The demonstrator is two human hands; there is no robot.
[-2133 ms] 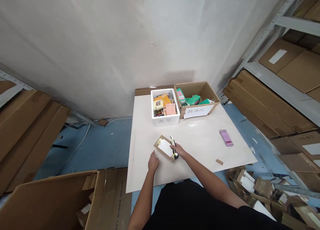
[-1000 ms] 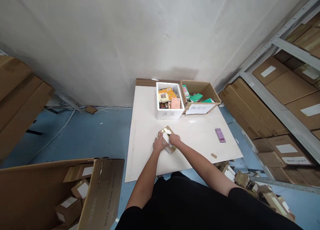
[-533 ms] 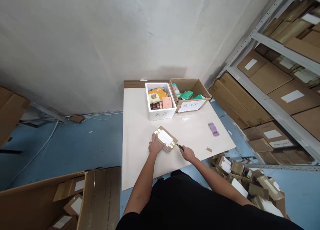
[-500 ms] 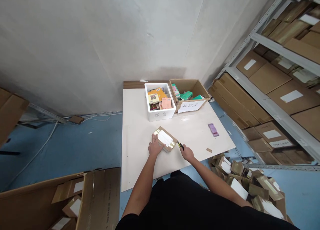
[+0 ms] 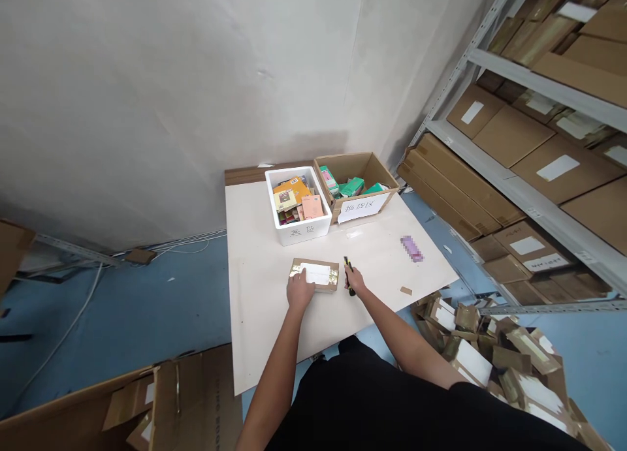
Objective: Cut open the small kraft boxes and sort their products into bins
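On the table (image 5: 264, 333), near its middle, lies the cardboard parcel (image 5: 318, 274). Your left hand (image 5: 300, 290) presses flat on its near corner, and your right hand (image 5: 356, 281) grips the utility knife (image 5: 347, 268) beside its right end. Cut shallow, away from your fingers.

Parcel (image 5: 314, 275) under your left hand (image 5: 300, 291): brown matt cardboard, white paper label on top, shiny tape at both ends — it glints. Knife (image 5: 348, 273) in your right hand (image 5: 356, 281): plastic body, black and yellow, smooth. Table (image 5: 264, 333): white board, smooth, matt. Bin (image 5: 298, 231): white foam, slightly grainy. Carton (image 5: 365, 166) beside it — plain brown cardboard, paper sign on front. Shelf (image 5: 519, 190): grey painted metal. Floor (image 5: 161, 301): blue, smooth, faint sheen.
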